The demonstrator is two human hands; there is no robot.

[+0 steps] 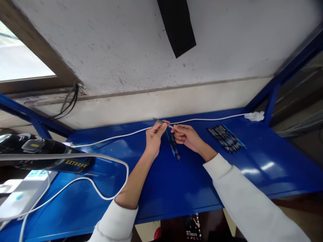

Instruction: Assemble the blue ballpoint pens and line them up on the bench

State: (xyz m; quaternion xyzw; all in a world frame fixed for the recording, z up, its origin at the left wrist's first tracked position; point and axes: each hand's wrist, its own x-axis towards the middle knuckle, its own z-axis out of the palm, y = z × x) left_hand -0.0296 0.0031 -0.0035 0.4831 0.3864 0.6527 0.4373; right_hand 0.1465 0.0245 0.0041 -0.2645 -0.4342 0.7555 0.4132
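Above the blue shelf, my left hand [154,136] pinches the dark barrel of a pen [158,120], whose tip points up to the left. My right hand [185,136] has its fingers closed on the lighter, thin rear end of that same pen. Just below and between the hands, a blue pen [172,147] and a black pen [177,154] lie on the shelf, their upper ends partly hidden by my fingers. Further right, several dark pens [224,137] lie side by side in a slanted row, with a blue one at its right edge.
A white cable [209,119] runs along the back of the blue shelf [176,191] to a crumpled white piece [254,116]. On the left are a black bottle-like object [75,163], a white power strip [25,195] and looping cables. A lit phone [193,227] shows below the front edge.
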